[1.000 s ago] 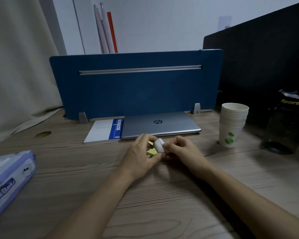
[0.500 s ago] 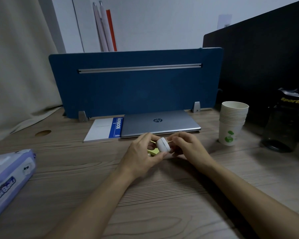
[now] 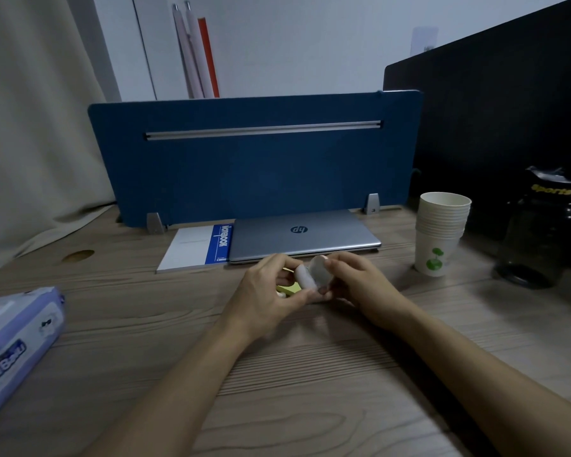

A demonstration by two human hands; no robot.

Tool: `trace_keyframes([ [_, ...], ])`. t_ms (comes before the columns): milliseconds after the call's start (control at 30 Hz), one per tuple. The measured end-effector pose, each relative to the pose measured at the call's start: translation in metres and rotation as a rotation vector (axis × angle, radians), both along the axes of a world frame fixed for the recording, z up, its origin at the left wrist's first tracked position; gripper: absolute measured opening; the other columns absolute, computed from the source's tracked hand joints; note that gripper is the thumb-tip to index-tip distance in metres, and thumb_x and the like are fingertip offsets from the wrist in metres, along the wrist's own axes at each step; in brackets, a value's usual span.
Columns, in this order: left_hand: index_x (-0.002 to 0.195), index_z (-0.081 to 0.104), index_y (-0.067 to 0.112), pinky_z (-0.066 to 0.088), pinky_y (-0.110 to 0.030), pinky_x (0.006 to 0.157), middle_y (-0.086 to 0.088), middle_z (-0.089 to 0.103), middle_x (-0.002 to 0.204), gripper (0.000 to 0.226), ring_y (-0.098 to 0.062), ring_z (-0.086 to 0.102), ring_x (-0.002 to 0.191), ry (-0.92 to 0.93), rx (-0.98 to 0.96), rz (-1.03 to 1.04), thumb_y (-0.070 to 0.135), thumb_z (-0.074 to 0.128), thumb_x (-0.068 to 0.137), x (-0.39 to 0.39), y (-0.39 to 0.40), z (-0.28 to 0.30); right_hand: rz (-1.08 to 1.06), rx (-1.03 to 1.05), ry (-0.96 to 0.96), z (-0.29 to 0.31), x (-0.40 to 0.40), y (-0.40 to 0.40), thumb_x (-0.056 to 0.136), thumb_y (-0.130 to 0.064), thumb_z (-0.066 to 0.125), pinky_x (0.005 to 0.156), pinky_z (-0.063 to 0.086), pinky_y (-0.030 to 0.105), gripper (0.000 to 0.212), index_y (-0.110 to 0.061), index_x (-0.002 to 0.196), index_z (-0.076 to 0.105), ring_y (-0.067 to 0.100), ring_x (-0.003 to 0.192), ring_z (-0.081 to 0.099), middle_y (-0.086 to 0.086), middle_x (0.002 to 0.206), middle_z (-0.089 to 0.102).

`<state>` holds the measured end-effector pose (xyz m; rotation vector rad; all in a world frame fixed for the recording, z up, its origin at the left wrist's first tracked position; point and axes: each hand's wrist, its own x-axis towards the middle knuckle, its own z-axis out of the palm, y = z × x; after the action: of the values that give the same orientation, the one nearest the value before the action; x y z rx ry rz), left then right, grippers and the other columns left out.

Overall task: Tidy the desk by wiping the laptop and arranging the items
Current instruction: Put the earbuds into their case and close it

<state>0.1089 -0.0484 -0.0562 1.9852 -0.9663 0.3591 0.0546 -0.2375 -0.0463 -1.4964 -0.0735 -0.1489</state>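
A closed silver laptop (image 3: 302,234) lies at the back of the wooden desk (image 3: 277,374), with a white and blue notebook (image 3: 198,247) touching its left side. In front of the laptop, my left hand (image 3: 267,293) and my right hand (image 3: 356,283) together hold a small white case (image 3: 312,275), whose lid now stands apart from its body. A yellow sticky-note pad (image 3: 289,289) lies on the desk under my left fingers, mostly hidden. A pack of wet wipes (image 3: 12,341) rests at the desk's left edge.
A blue divider panel (image 3: 254,159) stands behind the laptop. A stack of paper cups (image 3: 440,232) and a dark sports bottle (image 3: 541,225) sit at the right, in front of a black screen. A round cable hole (image 3: 78,256) is at the far left.
The small white case has turned between my fingers and its lid has come open. Both hands stayed in front of the laptop, shifting slightly right.
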Motion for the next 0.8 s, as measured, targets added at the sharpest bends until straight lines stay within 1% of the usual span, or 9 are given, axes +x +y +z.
trace_keyframes([
  [100, 0.097, 0.053, 0.045, 0.048, -0.006, 0.068, 0.022, 0.059, 0.105, 0.040, 0.010, 0.059, 0.096, 0.029, 0.012, 0.009, 0.064, 0.072, 0.068, 0.000, -0.001, 0.000, -0.022, 0.045, 0.016, 0.000, 0.002, -0.005, 0.103, -0.018, 0.044, 0.073, 0.055, 0.037, 0.033, 0.010, 0.112, 0.059, 0.032, 0.078, 0.060, 0.025, 0.093, 0.062],
  [167, 0.098, 0.054, 0.043, 0.049, -0.008, 0.068, 0.020, 0.060, 0.106, 0.041, 0.008, 0.060, 0.094, 0.058, 0.024, 0.008, 0.059, 0.076, 0.069, 0.001, -0.002, -0.002, -0.063, 0.013, 0.014, -0.004, 0.005, -0.007, 0.103, -0.018, 0.044, 0.071, 0.056, 0.036, 0.033, 0.009, 0.110, 0.062, 0.031, 0.078, 0.061, 0.023, 0.091, 0.064],
  [300, 0.098, 0.057, 0.037, 0.050, -0.012, 0.067, 0.019, 0.061, 0.103, 0.034, 0.002, 0.060, 0.093, 0.057, 0.100, 0.013, 0.052, 0.076, 0.074, 0.006, 0.000, -0.004, -0.163, -0.189, -0.018, -0.009, 0.010, -0.013, 0.101, -0.018, 0.050, 0.068, 0.054, 0.033, 0.027, 0.002, 0.100, 0.067, 0.023, 0.070, 0.062, 0.016, 0.081, 0.066],
  [400, 0.099, 0.062, 0.037, 0.045, -0.009, 0.067, 0.024, 0.060, 0.100, 0.030, 0.007, 0.057, 0.094, 0.057, 0.147, 0.028, 0.051, 0.075, 0.076, 0.009, 0.005, -0.002, -0.254, -0.378, -0.054, -0.011, 0.014, -0.019, 0.097, -0.017, 0.057, 0.062, 0.051, 0.027, 0.018, -0.008, 0.090, 0.070, 0.015, 0.070, 0.062, 0.007, 0.081, 0.069],
  [467, 0.099, 0.062, 0.040, 0.041, -0.008, 0.066, 0.028, 0.059, 0.098, 0.026, 0.012, 0.054, 0.095, 0.066, 0.155, 0.072, 0.050, 0.073, 0.078, 0.012, 0.011, 0.000, -0.290, -0.477, -0.080, -0.013, 0.016, -0.024, 0.095, -0.020, 0.059, 0.066, 0.052, 0.031, 0.017, -0.012, 0.087, 0.071, 0.017, 0.074, 0.066, 0.003, 0.083, 0.072],
  [533, 0.101, 0.063, 0.040, 0.039, -0.010, 0.068, 0.029, 0.058, 0.101, 0.022, 0.013, 0.053, 0.095, 0.106, 0.144, 0.115, 0.045, 0.072, 0.082, 0.018, 0.020, 0.002, -0.307, -0.541, -0.101, -0.014, 0.017, -0.028, 0.094, -0.022, 0.061, 0.069, 0.053, 0.030, 0.016, -0.014, 0.085, 0.072, 0.015, 0.078, 0.069, 0.000, 0.082, 0.074],
  [633, 0.102, 0.060, 0.044, 0.039, -0.016, 0.071, 0.027, 0.056, 0.104, 0.020, 0.009, 0.051, 0.098, 0.181, 0.202, 0.154, 0.040, 0.070, 0.084, 0.028, 0.037, 0.002, -0.311, -0.544, -0.111, -0.016, 0.019, -0.032, 0.093, -0.025, 0.064, 0.065, 0.053, 0.022, 0.014, -0.017, 0.085, 0.072, 0.013, 0.078, 0.069, -0.003, 0.082, 0.074],
  [733, 0.104, 0.060, 0.044, 0.047, -0.025, 0.079, 0.022, 0.058, 0.108, 0.025, 0.001, 0.054, 0.102, 0.279, 0.222, 0.151, 0.032, 0.071, 0.085, 0.034, 0.048, 0.000, -0.317, -0.487, -0.117, -0.015, 0.019, -0.035, 0.093, -0.031, 0.063, 0.063, 0.051, 0.021, 0.012, -0.023, 0.093, 0.073, 0.009, 0.075, 0.069, -0.007, 0.087, 0.074],
  [800, 0.105, 0.060, 0.043, 0.050, -0.028, 0.085, 0.021, 0.059, 0.110, 0.028, 0.000, 0.055, 0.104, 0.294, 0.237, 0.144, 0.028, 0.072, 0.084, 0.035, 0.050, -0.001, -0.359, -0.465, -0.108, -0.014, 0.019, -0.039, 0.094, -0.036, 0.058, 0.062, 0.047, 0.020, 0.017, -0.026, 0.099, 0.071, 0.005, 0.076, 0.068, -0.010, 0.090, 0.073],
])
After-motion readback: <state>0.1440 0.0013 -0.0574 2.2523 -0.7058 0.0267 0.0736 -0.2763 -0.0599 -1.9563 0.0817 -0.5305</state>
